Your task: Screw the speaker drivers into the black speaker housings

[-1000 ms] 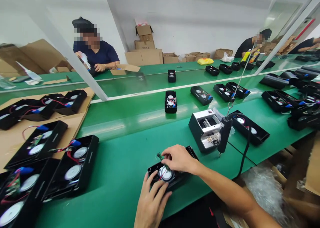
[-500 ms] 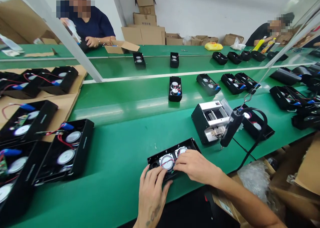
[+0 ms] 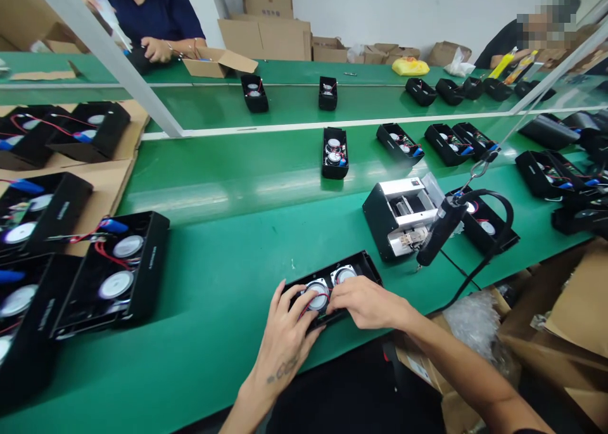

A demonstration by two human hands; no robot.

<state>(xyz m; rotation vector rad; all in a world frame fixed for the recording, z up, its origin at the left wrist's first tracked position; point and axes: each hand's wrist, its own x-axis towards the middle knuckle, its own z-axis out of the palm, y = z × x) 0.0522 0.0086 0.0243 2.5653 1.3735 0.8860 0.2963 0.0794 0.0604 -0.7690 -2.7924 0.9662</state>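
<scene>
Lying flat on the green desk (image 3: 213, 282), close to its near edge and directly under both hands: an open black speaker case (image 3: 363, 264), long axis running left to right and rising slightly toward the right, with two round white drivers (image 3: 344, 274) side by side inside. Left hand (image 3: 287, 336) over the left end of the case, nearer the left driver (image 3: 316, 296), fingers (image 3: 291, 307) spread and curled around that driver, wrist angled up from the near left, small tattoo on the forearm. Right hand (image 3: 365, 304) reaching in from the near right, fingers (image 3: 338, 294) laid almost flat and close together, tips near the right driver, forearm nearly level. No telling from this view whether either hand grips or only rests on the case. Thin red wire (image 3: 314, 312) crossing the left driver, just beside the left fingers. To the right, near the case: a hanging electric screwdriver (image 3: 439, 231) beside a black-and-white screw feeder (image 3: 399, 215). Off to the left, more open cases (image 3: 118, 269) on the desk, well apart from the hands.
</scene>
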